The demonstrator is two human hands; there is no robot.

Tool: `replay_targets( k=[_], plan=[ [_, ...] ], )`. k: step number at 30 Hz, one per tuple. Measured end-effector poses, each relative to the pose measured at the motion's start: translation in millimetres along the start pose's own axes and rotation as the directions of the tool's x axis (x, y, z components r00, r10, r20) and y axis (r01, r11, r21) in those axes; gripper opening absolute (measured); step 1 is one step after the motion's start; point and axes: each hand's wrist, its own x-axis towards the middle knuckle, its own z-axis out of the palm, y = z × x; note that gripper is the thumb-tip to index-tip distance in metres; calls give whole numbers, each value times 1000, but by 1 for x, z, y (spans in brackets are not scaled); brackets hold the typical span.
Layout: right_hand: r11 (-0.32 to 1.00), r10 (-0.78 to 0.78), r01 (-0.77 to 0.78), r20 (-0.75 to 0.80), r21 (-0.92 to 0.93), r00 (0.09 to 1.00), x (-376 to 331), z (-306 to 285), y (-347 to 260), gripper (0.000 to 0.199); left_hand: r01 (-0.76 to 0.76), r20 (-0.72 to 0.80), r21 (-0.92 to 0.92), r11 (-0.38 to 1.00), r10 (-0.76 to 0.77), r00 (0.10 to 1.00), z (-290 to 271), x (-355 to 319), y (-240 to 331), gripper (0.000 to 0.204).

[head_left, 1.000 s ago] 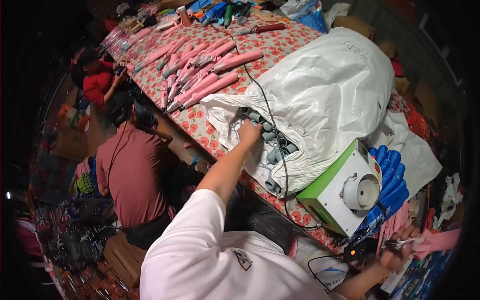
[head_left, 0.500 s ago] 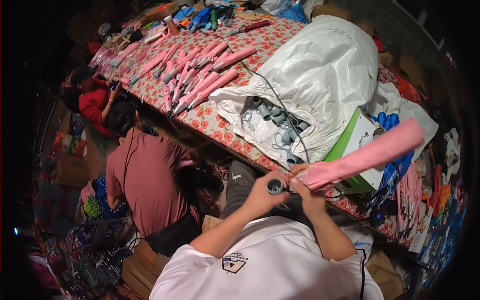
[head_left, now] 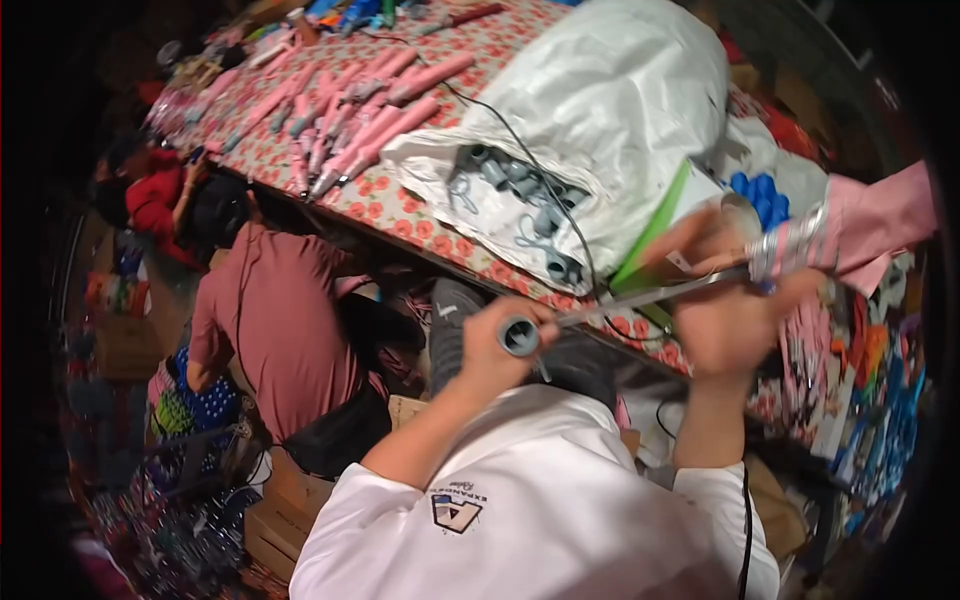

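Note:
My left hand (head_left: 497, 352) is closed around a grey tubular umbrella handle (head_left: 519, 337), its hollow end facing up. A thin metal umbrella shaft (head_left: 635, 299) runs from the fingertips of this hand to the right; whether it is joined to the handle, I cannot tell. At its far end is a pink folding umbrella (head_left: 885, 225) with bunched silver ribs (head_left: 790, 246). Beside the shaft, just short of the ribs, my right hand (head_left: 735, 315) is smeared by motion, its grip unclear. Grey handles (head_left: 515, 180) lie in the mouth of a white sack (head_left: 625, 90).
Several pink folded umbrellas (head_left: 350, 125) are heaped on the flower-patterned tablecloth (head_left: 390, 212). A green-and-white box (head_left: 655, 225) stands beyond my right hand. A black cable (head_left: 520, 140) crosses the sack. Left of me, a person in a dusty-red shirt (head_left: 285, 330) bends low; another wears red (head_left: 155, 205).
My right hand has moved right and up, away from my left. The pink umbrella has shifted right, and its shaft and ribs now show. The left hand keeps the grey handle.

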Motion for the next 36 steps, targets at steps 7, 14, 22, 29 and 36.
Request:
replay_targets(
  k=[7, 14, 22, 29, 36],
  plan=[
    [981, -192, 96, 752, 170, 630, 5, -53, 19, 56, -72, 143, 120, 990, 55, 988, 5, 12, -22, 27],
    [982, -144, 187, 688, 11, 711, -14, -50, 42, 63, -64, 116, 135, 989, 48, 992, 16, 7, -21, 25],
    [973, -229, 194, 675, 129, 701, -7, -37, 29, 57, -64, 58, 213, 975, 53, 997, 19, 6, -30, 25],
    [991, -22, 82, 474, -107, 880, 3, -55, 12, 29, -120, -24, 286, 951, 132, 991, 16, 17, -35, 24],
    [422, 317, 253, 404, -870, 858, -2, -82, 95, 19, -282, 108, 449, 848, 262, 959, 20, 25, -35, 22]
  ],
)
